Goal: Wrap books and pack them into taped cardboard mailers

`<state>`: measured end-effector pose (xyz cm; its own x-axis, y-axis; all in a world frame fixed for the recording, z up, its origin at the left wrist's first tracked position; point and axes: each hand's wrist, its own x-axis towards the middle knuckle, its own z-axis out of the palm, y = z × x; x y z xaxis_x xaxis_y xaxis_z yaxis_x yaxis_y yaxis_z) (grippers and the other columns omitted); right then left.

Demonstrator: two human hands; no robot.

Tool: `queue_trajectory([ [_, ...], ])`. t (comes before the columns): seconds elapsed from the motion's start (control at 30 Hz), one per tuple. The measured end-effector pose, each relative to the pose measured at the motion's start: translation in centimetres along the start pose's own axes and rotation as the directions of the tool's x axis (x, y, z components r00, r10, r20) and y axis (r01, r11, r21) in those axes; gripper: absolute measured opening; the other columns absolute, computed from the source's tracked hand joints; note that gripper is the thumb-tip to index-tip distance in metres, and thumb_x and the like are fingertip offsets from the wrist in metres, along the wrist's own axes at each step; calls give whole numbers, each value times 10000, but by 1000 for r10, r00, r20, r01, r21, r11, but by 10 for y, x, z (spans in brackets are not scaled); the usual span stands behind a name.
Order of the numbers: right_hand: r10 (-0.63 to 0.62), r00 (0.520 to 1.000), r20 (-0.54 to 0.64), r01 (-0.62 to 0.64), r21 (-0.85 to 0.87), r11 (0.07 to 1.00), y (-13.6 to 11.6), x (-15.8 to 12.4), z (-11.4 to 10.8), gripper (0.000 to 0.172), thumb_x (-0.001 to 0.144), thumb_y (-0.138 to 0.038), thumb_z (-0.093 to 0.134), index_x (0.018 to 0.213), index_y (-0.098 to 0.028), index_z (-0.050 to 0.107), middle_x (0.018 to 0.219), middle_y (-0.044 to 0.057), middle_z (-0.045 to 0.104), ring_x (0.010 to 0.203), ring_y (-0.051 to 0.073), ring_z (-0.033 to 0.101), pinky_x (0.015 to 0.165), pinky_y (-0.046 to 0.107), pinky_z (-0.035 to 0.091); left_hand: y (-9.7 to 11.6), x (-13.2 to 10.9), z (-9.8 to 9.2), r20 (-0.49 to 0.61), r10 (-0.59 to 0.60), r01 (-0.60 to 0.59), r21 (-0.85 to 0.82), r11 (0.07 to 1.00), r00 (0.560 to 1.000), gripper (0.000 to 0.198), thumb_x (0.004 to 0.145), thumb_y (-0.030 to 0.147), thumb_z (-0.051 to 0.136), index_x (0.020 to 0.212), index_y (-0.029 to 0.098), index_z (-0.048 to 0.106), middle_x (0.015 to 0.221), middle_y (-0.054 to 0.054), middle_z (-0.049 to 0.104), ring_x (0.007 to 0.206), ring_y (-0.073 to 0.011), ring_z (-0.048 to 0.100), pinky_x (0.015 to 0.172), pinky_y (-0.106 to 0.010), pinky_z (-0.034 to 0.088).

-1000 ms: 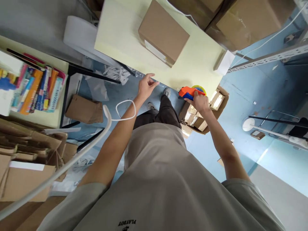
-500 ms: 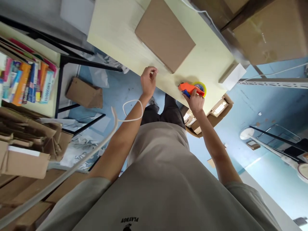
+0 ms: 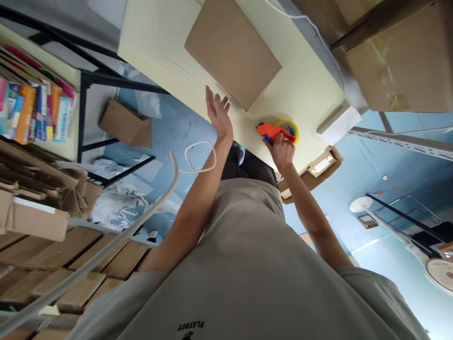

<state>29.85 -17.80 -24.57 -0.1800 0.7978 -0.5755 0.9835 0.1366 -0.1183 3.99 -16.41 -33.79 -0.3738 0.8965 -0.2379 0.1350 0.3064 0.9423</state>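
My left hand (image 3: 218, 113) is raised with its fingers spread, just off the near edge of the pale yellow table (image 3: 159, 42) and close to the near corner of a flat brown cardboard box (image 3: 231, 52). It holds nothing. My right hand (image 3: 281, 150) grips the handle of an orange tape dispenser (image 3: 274, 131) with a yellow-green roll, resting on the table's near edge to the right of the box.
A small white-sided box (image 3: 339, 122) lies at the table's right end. Large cartons (image 3: 399, 52) stand behind it. An open carton (image 3: 314, 167) sits on the blue floor below. Books (image 3: 35, 111) and flattened cardboard (image 3: 31, 198) are at left. A white cable (image 3: 141, 217) hangs across.
My left hand has gone from a pinch at the table edge to open, spread fingers, lifted toward the box. The right hand stays on the dispenser. The view has tilted.
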Motion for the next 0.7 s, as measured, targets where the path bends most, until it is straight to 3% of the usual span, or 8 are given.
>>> queue_trajectory([
  [0.07,3,1000,-14,-3,8,1000,2,0,-1,846,1178,-790,347,1391,-27,643,1042,313,820,1085,428,841,960,519,670,17,-1,6,-59,-22,18,-65,998,998,757,1217,780,287,1867,393,248,1882,-125,337,1694,-384,523,1284,-624,535],
  [0.13,-2,1000,-28,2,9,1000,3,-3,-1,842,1182,-788,333,1363,-30,651,1036,309,821,1080,424,841,965,514,667,36,0,10,56,46,-41,-82,996,997,920,1127,798,610,1869,367,280,1914,-140,304,1747,-419,440,1314,-594,537],
  [0.2,-31,999,-42,31,1,1000,0,-9,-1,821,1193,-768,315,1350,-38,656,1034,300,828,1082,413,840,974,497,661,50,3,13,101,85,-75,-105,992,991,1026,1059,770,752,1874,366,278,1940,-133,278,1770,-395,407,1365,-567,513],
  [0.3,-114,993,-34,113,-40,993,-15,-21,1,768,1215,-713,310,1359,-42,656,1017,273,845,1067,379,835,976,445,646,58,12,11,51,40,-33,-123,992,998,1103,1048,731,779,1902,362,187,1966,-124,248,1765,-360,425,1388,-584,468],
  [0.4,-191,981,29,193,-91,977,-37,-31,5,678,1229,-629,399,1376,-20,658,1034,273,855,1052,356,840,973,401,622,62,17,2,54,-24,30,-121,992,998,1071,1031,739,775,1891,463,198,1951,-27,331,1787,-320,397,1425,-554,421],
  [0.5,-159,986,58,165,-112,980,-47,-39,7,610,1231,-564,447,1385,-12,656,1050,284,856,1040,360,848,943,392,605,66,16,-7,104,-21,32,-111,993,994,1071,1014,756,788,1884,493,224,1920,15,399,1825,-297,312,1454,-506,396],
  [0.6,-58,996,63,65,-117,991,-27,-50,-2,574,1228,-538,467,1381,-19,658,1051,288,857,1033,376,852,913,398,600,64,16,-5,111,-16,26,-87,996,994,1153,986,763,824,1899,428,204,1927,-34,387,1821,-320,319,1451,-490,404],
  [0.7,66,995,80,-54,-147,988,13,-58,-24,604,1215,-523,515,1455,20,624,1042,302,855,1030,403,855,884,419,604,56,20,3,106,-23,28,-51,998,994,1163,994,751,821,1903,400,185,1938,-66,359,1798,-339,373,1442,-508,414],
])
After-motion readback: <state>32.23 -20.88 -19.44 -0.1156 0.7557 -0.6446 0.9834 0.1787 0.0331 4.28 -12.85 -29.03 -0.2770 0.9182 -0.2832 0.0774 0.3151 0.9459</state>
